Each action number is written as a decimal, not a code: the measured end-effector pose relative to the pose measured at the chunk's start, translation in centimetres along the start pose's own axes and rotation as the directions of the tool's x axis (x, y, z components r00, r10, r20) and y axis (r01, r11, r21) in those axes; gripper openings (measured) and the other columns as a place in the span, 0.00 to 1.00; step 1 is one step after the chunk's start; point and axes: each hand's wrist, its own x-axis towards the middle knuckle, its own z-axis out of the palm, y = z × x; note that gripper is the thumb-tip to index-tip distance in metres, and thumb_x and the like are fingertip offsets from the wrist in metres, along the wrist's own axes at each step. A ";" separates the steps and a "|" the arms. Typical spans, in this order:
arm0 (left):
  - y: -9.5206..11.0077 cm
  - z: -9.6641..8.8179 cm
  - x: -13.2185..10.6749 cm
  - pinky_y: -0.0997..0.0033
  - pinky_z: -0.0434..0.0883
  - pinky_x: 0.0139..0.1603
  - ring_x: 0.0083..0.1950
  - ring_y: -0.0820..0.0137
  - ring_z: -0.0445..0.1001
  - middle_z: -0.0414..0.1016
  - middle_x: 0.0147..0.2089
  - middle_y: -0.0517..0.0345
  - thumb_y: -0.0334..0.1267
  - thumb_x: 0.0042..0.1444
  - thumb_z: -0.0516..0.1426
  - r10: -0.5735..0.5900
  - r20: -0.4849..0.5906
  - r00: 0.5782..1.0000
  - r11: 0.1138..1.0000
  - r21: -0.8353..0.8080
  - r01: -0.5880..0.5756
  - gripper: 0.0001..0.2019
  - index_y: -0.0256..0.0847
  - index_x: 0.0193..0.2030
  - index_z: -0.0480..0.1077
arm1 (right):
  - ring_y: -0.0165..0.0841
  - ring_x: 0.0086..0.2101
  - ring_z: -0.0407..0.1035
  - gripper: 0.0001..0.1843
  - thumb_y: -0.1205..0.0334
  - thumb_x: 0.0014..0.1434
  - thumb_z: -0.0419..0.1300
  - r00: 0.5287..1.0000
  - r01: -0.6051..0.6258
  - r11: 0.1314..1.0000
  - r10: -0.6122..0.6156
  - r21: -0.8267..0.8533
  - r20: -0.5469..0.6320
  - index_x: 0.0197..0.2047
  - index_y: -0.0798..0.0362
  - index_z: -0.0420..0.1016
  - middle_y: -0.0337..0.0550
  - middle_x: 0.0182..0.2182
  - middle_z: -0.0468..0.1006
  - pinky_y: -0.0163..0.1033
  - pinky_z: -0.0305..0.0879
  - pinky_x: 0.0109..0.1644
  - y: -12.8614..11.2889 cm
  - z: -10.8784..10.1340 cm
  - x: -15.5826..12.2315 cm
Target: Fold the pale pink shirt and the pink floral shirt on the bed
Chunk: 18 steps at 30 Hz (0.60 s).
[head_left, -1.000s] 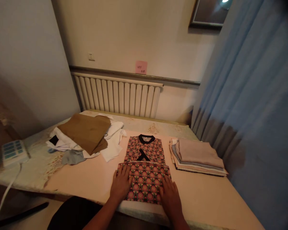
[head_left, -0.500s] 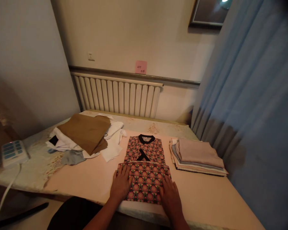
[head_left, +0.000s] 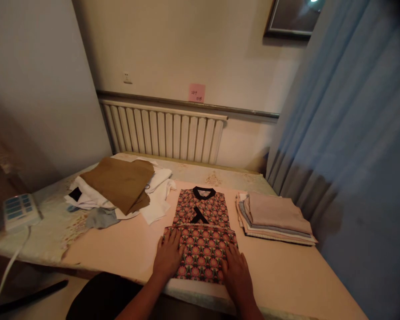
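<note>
A patterned shirt (head_left: pixel 203 253) with pink-red flowers and a black collar lies in front of me, its lower part folded up toward the collar. A black strip of cloth shows on its chest just above the folded edge. My left hand (head_left: pixel 168 253) rests flat on the left side of the folded part, fingers stretched out. On the right side of the fold lies my right hand (head_left: pixel 236 271), also flat with its fingers extended. Neither hand grips the cloth.
A neat stack of folded garments (head_left: pixel 276 215) stands to the right. Loose clothes lie at the left, with a brown garment (head_left: pixel 120 182) on top. A white power strip (head_left: pixel 20 213) with a cable sits at the table's left edge. Behind is a radiator (head_left: pixel 163 131); a blue curtain (head_left: pixel 346 146) hangs right.
The view has shifted very slightly. Both hands stay in place on the shirt, and nothing on the table has visibly moved.
</note>
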 end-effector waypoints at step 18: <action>-0.1 0.3 0.0 0.46 0.51 0.68 0.71 0.53 0.53 0.61 0.69 0.50 0.46 0.65 0.46 0.000 -0.007 1.000 1.000 -0.017 0.000 0.26 0.43 0.67 0.61 | 0.44 0.63 0.58 0.20 0.59 0.65 0.49 0.999 -0.023 0.999 0.024 0.035 -0.021 0.57 0.47 0.72 0.48 0.61 0.69 0.54 0.52 0.65 0.1 0.1 0.0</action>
